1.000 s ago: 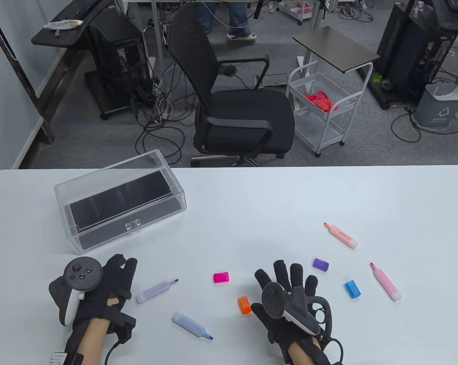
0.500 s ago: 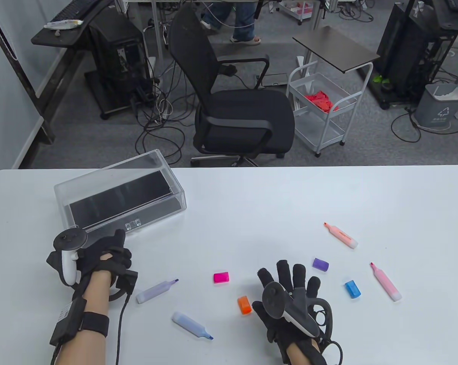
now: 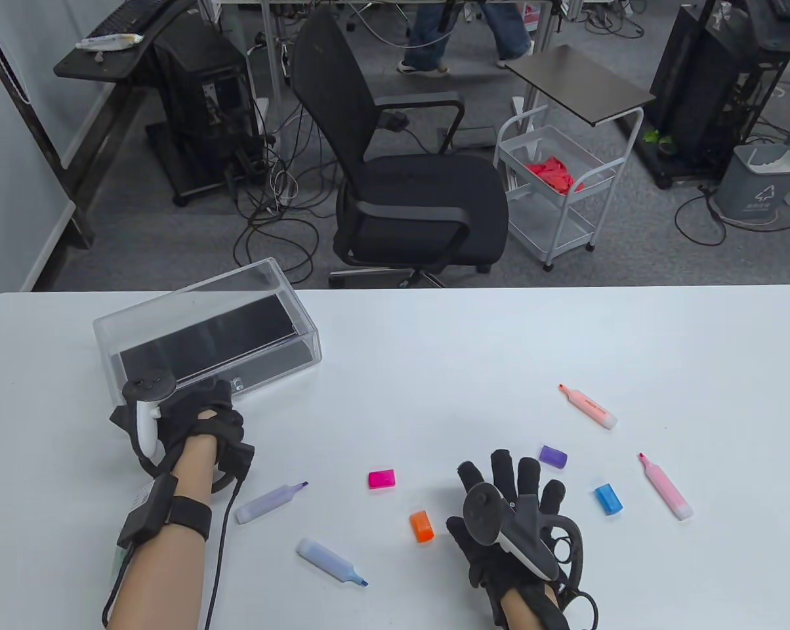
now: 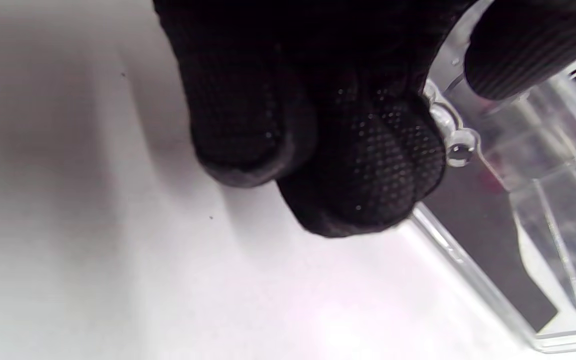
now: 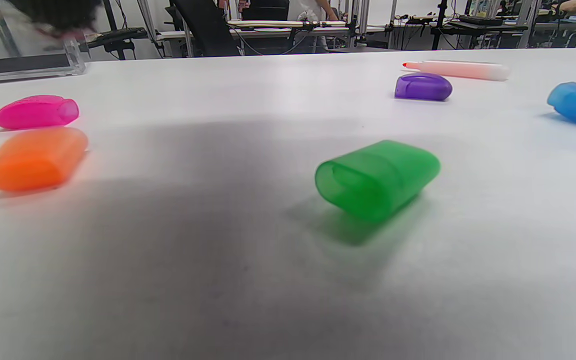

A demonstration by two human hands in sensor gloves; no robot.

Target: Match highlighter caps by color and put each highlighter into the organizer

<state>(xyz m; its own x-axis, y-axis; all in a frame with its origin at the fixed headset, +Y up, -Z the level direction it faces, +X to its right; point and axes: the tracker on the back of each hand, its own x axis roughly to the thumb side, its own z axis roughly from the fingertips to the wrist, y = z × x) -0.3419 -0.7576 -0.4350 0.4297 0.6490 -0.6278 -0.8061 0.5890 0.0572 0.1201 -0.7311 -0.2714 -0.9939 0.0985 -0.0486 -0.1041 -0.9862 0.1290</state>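
My left hand (image 3: 195,420) curls its grip at the clear acrylic organizer (image 3: 205,341)'s small drawer knob (image 4: 460,150); whether it pinches, I cannot tell. The box looks rigid, slick and light. My right hand (image 3: 510,518) hovers spread above a smooth green cap (image 5: 378,177); uncapped highlighters lie scattered on the bench (image 3: 500,354).

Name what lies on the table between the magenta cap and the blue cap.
In the table view, the right hand sits between magenta cap and blue cap; the orange cap lies just below that line.
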